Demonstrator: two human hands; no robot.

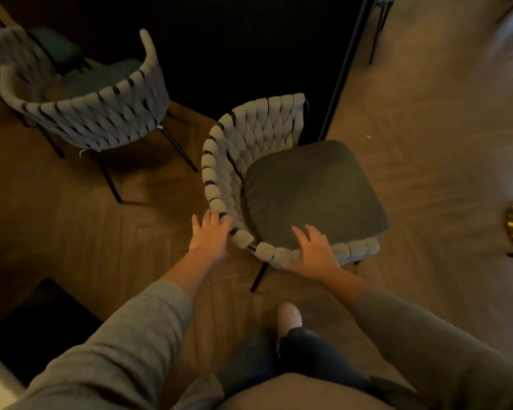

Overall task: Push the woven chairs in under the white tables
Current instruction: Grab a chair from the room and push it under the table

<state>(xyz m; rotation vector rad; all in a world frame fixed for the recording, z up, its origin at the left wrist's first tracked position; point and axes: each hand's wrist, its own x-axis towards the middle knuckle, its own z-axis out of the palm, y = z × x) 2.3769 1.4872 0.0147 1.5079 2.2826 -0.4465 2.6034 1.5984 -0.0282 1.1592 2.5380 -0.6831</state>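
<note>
Just ahead of us the chair [311, 187] stands on the floor [131, 232], its woven back [243, 134] curving toward us and its open front facing away rightward. Our left hand [209, 232], spread, seemingly touches the left rim. Our right hand [314, 250] lies spread over the near rim.

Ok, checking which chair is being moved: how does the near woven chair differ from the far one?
The near chair has the left hand and right hand on its woven rim; the far chair is untouched. The near chair shows its whole seat cushion; the far chair shows mainly its back. Both have grey woven backs and thin dark legs.
</note>
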